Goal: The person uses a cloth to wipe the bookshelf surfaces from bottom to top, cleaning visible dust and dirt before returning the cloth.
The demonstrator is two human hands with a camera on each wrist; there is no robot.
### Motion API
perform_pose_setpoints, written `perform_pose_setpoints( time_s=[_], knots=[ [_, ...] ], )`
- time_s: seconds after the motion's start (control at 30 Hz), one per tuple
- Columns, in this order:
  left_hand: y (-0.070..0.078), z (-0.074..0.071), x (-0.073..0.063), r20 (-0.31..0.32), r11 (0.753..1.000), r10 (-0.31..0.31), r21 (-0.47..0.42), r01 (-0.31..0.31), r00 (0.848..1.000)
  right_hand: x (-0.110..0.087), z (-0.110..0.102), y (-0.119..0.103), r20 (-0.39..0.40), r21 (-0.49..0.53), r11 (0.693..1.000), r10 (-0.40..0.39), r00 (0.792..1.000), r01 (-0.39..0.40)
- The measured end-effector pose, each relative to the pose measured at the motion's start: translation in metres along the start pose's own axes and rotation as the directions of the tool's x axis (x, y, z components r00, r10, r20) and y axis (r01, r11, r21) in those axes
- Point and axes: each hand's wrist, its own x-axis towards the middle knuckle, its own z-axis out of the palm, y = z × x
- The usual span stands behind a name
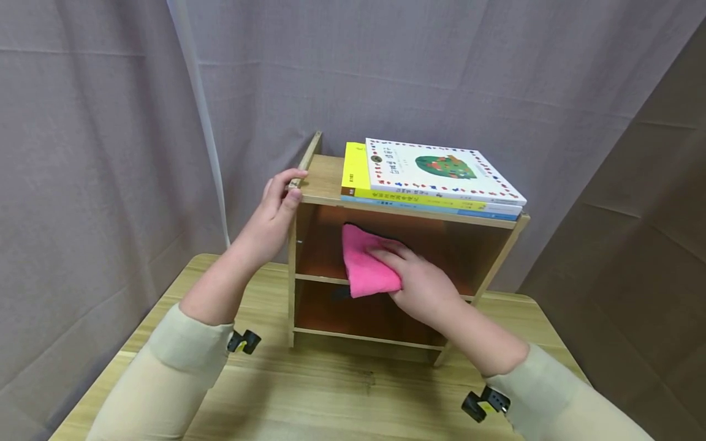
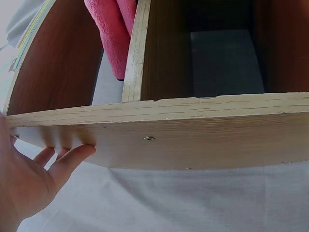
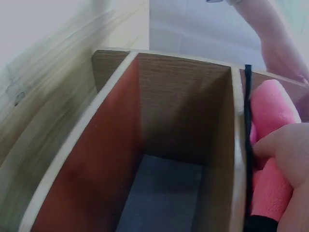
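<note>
A small wooden shelf (image 1: 322,177) with two open compartments stands on the table. My left hand (image 1: 268,223) grips its upper left corner, the fingertips bent over the side panel's top edge. Seen from the left wrist, several fingers (image 2: 72,162) touch the panel's outer face. A pink cloth (image 1: 365,263) with a dark edge is in my right hand (image 1: 427,286), at the front of the upper compartment. In the right wrist view, the cloth (image 3: 274,108) is bunched under the thumb and lies against the middle board (image 3: 238,121); the other fingers are mostly hidden.
Several books lie stacked on the shelf top, a white picture book (image 1: 441,168) uppermost and a yellow book (image 1: 355,165) under it. The wooden table (image 1: 309,392) extends in front. Grey curtains (image 1: 386,67) hang behind and at the sides.
</note>
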Motion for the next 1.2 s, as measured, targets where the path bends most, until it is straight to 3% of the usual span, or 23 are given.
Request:
perform_pose_setpoints(
  time_s=[0.2, 0.4, 0.5, 0.6, 0.7, 0.8, 0.9, 1.03, 1.1, 1.2],
  knots=[
    [-0.001, 0.000, 0.000, 0.001, 1.000, 0.000, -0.001, 0.000, 1.000, 0.003, -0.010, 0.004, 0.026, -0.008, 1.000, -0.020, 0.999, 0.021],
    [0.000, 0.000, 0.000, 0.004, 1.000, 0.001, -0.008, -0.001, 1.000, 0.007, -0.011, 0.016, -0.018, -0.119, 0.976, -0.187, 0.982, 0.183],
    [0.001, 0.000, 0.000, 0.004, 1.000, 0.004, -0.006, -0.004, 1.000, 0.010, -0.015, 0.024, -0.047, -0.245, 0.927, -0.305, 0.951, 0.285],
    [0.001, 0.000, -0.001, 0.005, 1.000, 0.006, -0.003, -0.006, 1.000, 0.014, -0.022, 0.032, -0.059, -0.412, 0.835, -0.423, 0.904, 0.364],
    [0.002, 0.000, -0.001, 0.004, 1.000, 0.007, 0.000, -0.007, 1.000, 0.016, -0.026, 0.036, -0.081, -0.544, 0.747, -0.500, 0.863, 0.382],
    [0.002, 0.000, 0.000, 0.004, 1.000, 0.005, 0.005, -0.005, 1.000, 0.015, -0.026, 0.036, -0.114, -0.596, 0.718, -0.519, 0.847, 0.360],
    [0.002, 0.000, 0.000, 0.004, 1.000, 0.000, 0.009, 0.000, 1.000, 0.012, -0.020, 0.033, -0.145, -0.584, 0.734, -0.515, 0.845, 0.347],
    [0.003, 0.001, 0.000, 0.006, 1.000, -0.008, 0.012, 0.007, 1.000, 0.007, -0.013, 0.027, -0.186, -0.490, 0.798, -0.489, 0.852, 0.351],
    [0.003, 0.001, -0.001, 0.004, 1.000, -0.011, 0.012, 0.011, 1.000, 0.003, -0.010, 0.024, -0.200, -0.418, 0.840, -0.457, 0.867, 0.347],
    [0.002, 0.001, -0.001, -0.002, 1.000, -0.013, 0.015, 0.013, 1.000, -0.002, -0.004, 0.018, -0.189, -0.315, 0.898, -0.376, 0.907, 0.307]
  ],
)
